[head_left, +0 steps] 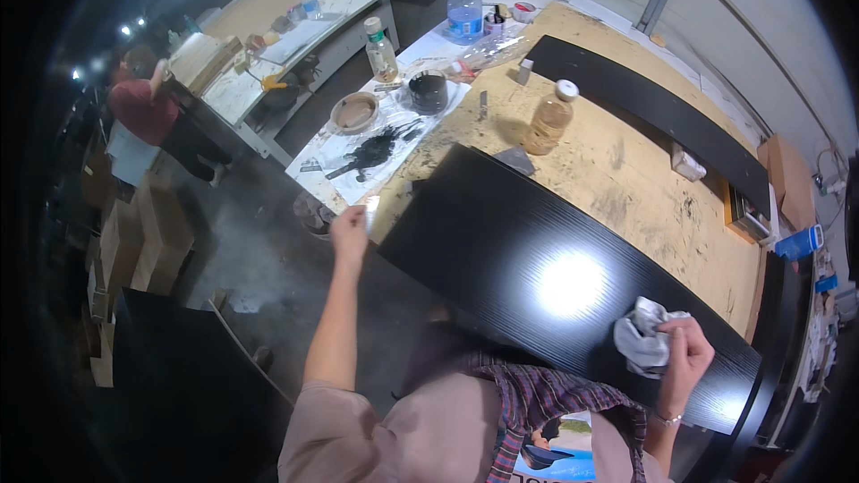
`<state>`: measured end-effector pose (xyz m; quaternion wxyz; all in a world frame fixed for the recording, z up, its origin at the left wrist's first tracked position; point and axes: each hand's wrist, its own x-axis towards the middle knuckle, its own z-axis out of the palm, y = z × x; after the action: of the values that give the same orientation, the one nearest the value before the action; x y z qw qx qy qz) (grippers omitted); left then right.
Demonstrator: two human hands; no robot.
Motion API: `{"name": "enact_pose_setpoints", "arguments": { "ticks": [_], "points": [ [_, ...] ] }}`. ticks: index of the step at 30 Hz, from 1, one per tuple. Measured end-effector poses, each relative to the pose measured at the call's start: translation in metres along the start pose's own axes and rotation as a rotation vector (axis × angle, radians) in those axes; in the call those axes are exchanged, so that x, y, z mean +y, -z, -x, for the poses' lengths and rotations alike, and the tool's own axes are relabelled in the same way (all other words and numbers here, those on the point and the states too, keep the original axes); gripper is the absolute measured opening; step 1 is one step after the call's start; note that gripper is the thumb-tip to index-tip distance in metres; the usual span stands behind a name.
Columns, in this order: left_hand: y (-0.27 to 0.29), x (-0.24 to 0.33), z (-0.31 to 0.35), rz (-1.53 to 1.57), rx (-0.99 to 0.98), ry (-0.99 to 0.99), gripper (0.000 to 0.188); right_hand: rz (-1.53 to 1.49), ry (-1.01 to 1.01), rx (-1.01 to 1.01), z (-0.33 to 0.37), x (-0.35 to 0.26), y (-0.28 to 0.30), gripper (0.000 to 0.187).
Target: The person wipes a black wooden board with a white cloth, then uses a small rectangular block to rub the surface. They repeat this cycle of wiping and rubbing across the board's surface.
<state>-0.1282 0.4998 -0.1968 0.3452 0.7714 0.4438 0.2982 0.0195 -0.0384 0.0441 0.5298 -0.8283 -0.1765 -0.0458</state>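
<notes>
In my right hand [687, 358] is a crumpled grey-white cloth [642, 340], pinched near the right end of a glossy black wood-grain board [474, 224]. Bright light reflects off the board's middle. My left hand [350, 231] is closed beside the board's left corner, at the table edge. A small whitish piece shows at its fingertips, too unclear to name. Beyond it lies a white sheet [362, 177] smeared with black, holding a round bowl of brown material [355, 113] and a black-stained pot [428, 92]. A white-capped bottle of amber liquid [549, 118] stands behind the board.
A long black curved panel [653, 107] rests raised on small blocks across the tan worktable [617, 188]. At the back stand a large blue-tinted water bottle [463, 9] and a green-necked bottle [380, 52]. Another person [148, 107] stands by a far bench. Cardboard pieces [143, 233] lean at left.
</notes>
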Motion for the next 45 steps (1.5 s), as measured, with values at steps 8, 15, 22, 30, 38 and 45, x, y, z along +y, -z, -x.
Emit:
{"name": "enact_pose_setpoints", "arguments": {
  "ticks": [8, 15, 22, 30, 38, 45],
  "points": [
    [-0.001, 0.003, -0.055, 0.047, -0.068, -0.111, 0.017, 0.123, 0.124, -0.243, -0.027, -0.060, -0.130, 0.015],
    [0.028, -0.027, -0.122, -0.118, 0.045, -0.112, 0.015, 0.327, 0.258, -0.235, -0.038, -0.064, -0.190, 0.007],
    [0.021, -0.018, -0.133, -0.232, 0.050, -0.262, 0.013, 0.335, 0.450, -0.311, -0.044, -0.072, -0.233, 0.021],
    [-0.012, 0.079, -0.076, -0.065, -0.419, -0.585, 0.022, 0.284, 0.423, -0.353, -0.051, -0.073, -0.245, 0.028],
    [-0.040, 0.065, -0.073, -0.213, -0.385, -0.616, 0.037, 0.305, 0.407, -0.418, -0.051, -0.076, -0.241, 0.032],
    [0.017, 0.150, -0.053, 0.620, -0.640, -0.059, 0.041, 0.176, 0.335, -0.286, -0.057, -0.084, -0.229, 0.035]
  ]
}}
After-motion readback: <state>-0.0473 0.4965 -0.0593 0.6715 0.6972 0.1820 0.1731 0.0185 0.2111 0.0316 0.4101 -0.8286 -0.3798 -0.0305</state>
